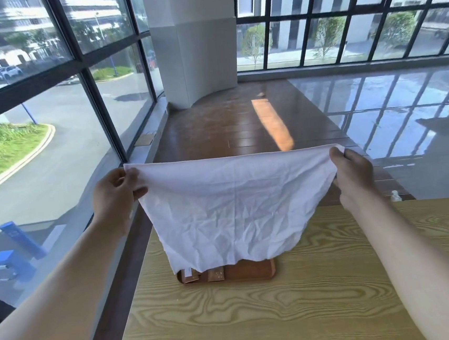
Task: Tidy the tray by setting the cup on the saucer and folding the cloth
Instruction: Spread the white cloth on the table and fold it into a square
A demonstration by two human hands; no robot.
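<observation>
Head view: my left hand and right hand each pinch one top corner of the cloth. It hangs spread above the tray near the table's far edge.

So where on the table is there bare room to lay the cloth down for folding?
Bare wood table lies open on the near side of the tray, and also to its right, below the right hand. The tray itself holds small packets; its far part is hidden behind the hanging cloth, held by both hands, left.
</observation>
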